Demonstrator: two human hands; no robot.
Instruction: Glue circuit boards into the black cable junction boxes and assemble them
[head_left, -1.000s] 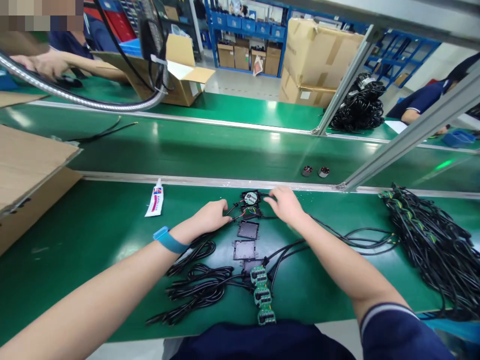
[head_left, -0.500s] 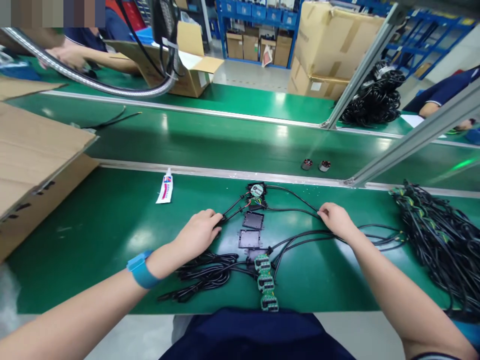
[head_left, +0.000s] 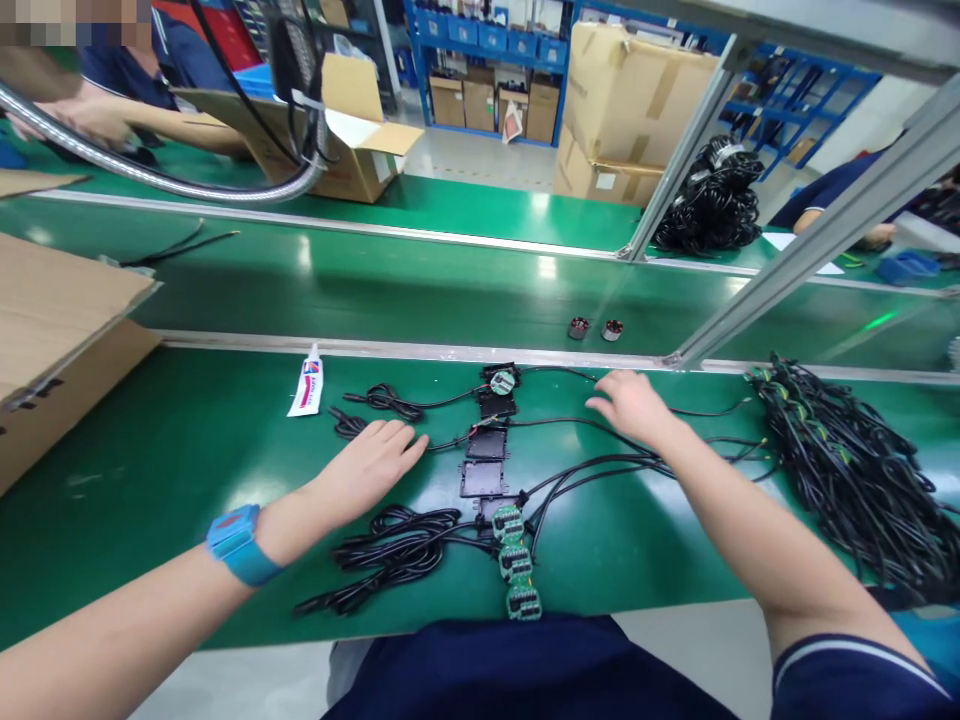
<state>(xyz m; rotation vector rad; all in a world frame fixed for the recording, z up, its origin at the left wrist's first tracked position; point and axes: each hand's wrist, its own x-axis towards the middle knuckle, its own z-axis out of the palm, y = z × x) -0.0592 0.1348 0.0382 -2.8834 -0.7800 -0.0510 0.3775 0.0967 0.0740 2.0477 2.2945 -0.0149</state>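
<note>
Three green circuit boards stand in a column close to the near edge of the green counter, probably kept in line so their leads can run out sideways without tangling. Left of them lie coiled black cables, looped up, it seems, to save room.

Beyond, a row of dark plastic cases carries on the column. The left hand is palm down, fingers loosely curved at the lower lead; its underside is hidden, so I cannot tell whether it grips. Farther on, the right hand has its thumb parted from its fingers in a narrow gap, beside the upper lead, which runs from the round board at the far end of the row. Leads drawn out to both sides presumably leave the middle uncluttered.

A white tube lies left, near the rail; a heap of black cables fills the right. The surface is smooth and reflects the lights.

Past the rail sit two small cylindrical parts. Behind are a co-worker's hand beside an open carton, large stacked boxes and blue shelving.
</note>
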